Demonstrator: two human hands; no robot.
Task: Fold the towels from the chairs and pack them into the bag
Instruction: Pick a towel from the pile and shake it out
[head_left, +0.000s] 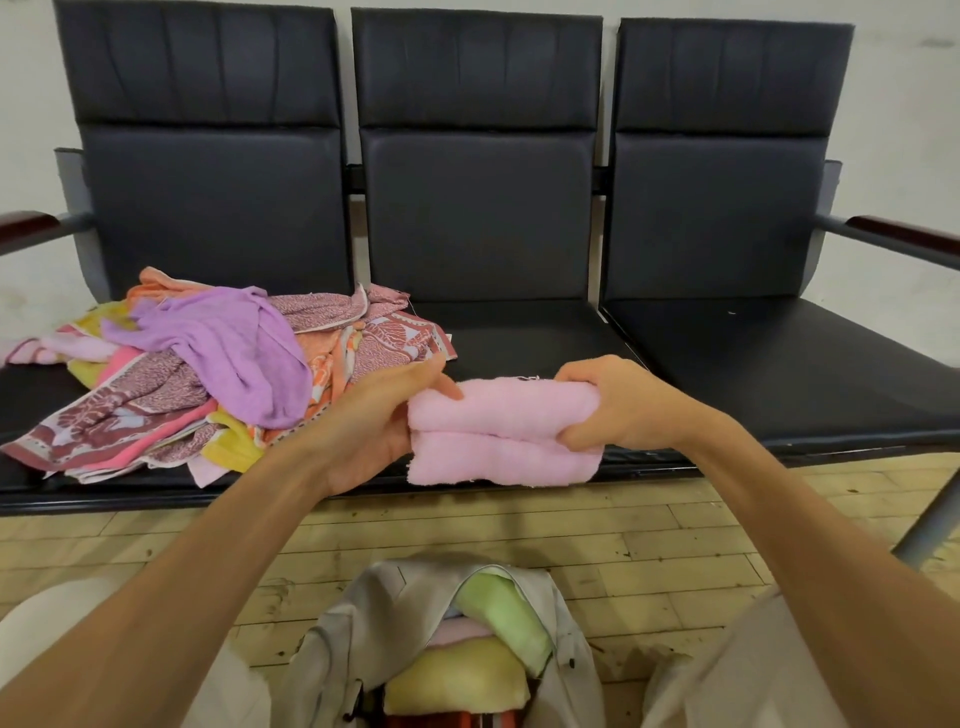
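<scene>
Head view: two hands hold a folded pink towel (504, 431) over the front edge of the middle chair (478, 208).
The left hand (379, 431) grips the towel's left end, its thumb on top and its fingers hidden behind the cloth. The right hand (618, 405) clamps the right end, fingers curled tight round the bundle. The towel is doubled into two thick layers and is held just above the middle chair's seat, not resting on it. Left of the middle chair, a loose pile of towels (208, 374) in purple, orange, yellow and patterned pink covers the next seat and spills onto the middle seat's corner. In front of the middle chair, on the wooden floor (649, 530), a grey bag (363, 623) stands open with folded green (504, 608) and yellow (457, 675) towels inside.
</scene>
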